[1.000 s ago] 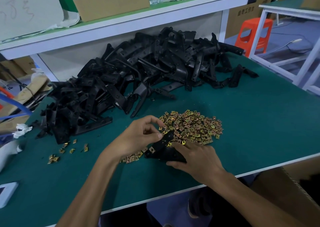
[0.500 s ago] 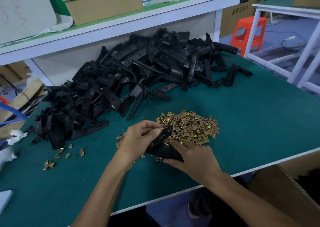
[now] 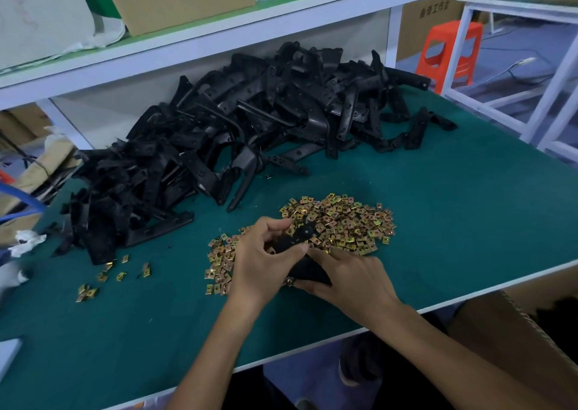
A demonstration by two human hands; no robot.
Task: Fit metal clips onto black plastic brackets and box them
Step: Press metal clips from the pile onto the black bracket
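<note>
Compared with a second ago, the left grip (image 3: 262, 259) has closed lower over the bracket (image 3: 295, 240), its fingers now curled round the upper arm with the thumb laid across it. The right grip (image 3: 353, 281) still pinches the bracket's lower end. The bracket sits between them near the table's near edge, on the near fringe of the clip pile (image 3: 347, 222). A heap of black brackets (image 3: 250, 128) runs along the far edge of the green table (image 3: 453, 222), and stray clips (image 3: 103, 280) lie towards its left edge. An orange stool (image 3: 447, 53) stands beyond the far right corner, and a cardboard carton (image 3: 506, 331) sits below the near edge.
</note>
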